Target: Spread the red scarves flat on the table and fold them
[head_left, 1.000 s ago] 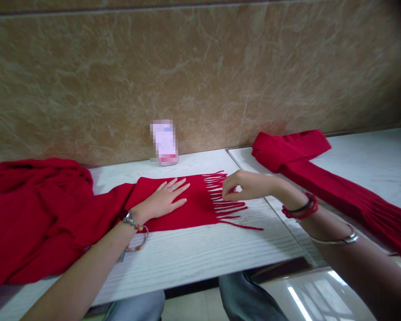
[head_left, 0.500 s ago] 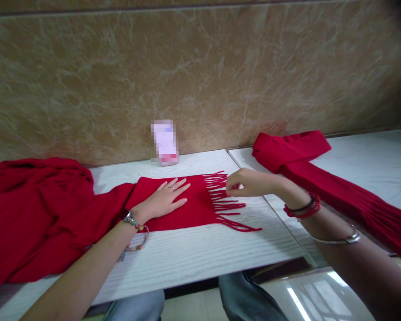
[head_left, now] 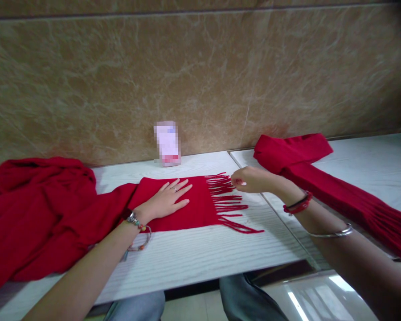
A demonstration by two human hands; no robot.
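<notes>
On the white wood-grain tabletop (head_left: 187, 256), the bunched red woven cloth (head_left: 36, 218) runs into a flat red scarf end (head_left: 200, 209) in front of the person. The left hand (head_left: 167, 200) presses flat on it, its grip apart, fingers spread. The work on the red corded fringe (head_left: 232, 207) looks partly done: the cloth beside it is smooth and many strands run roughly level, but the nearest ones splay askew. The right hand (head_left: 254, 179) curls at the fringe's farther tips; whether its grip is clamped on a strand, I cannot tell. Beyond, to the right, lies a folded red fringed scarf (head_left: 337, 189). No container shows.
</notes>
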